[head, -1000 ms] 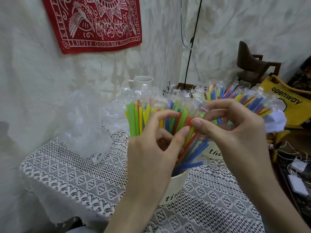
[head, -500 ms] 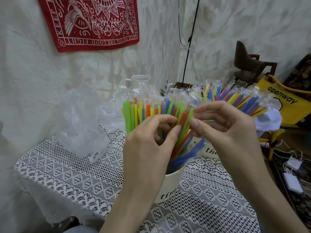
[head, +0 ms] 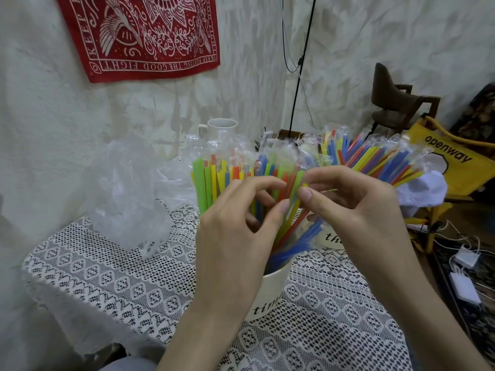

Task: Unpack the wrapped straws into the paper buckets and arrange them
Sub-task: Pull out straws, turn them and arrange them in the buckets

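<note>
Head view is showing both hands at frame centre: the left hand (head: 235, 231) and right hand (head: 356, 210) are pinching wrapped straws (head: 292, 188) standing in the near paper bucket (head: 267, 293). Both buckets, the far bucket (head: 330, 241) included, are looking full already, so probably only arranging is remaining.

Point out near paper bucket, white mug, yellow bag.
near paper bucket (head: 270, 293), head view, white side wall.
white mug (head: 222, 127), head view, upper wall below rim.
yellow bag (head: 460, 167), head view, printed front.

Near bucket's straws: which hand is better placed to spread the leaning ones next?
Probably right. The right hand pinches the straws on the side where they lean across the near bucket; the left hand pinches beside it, over upright ones.
</note>
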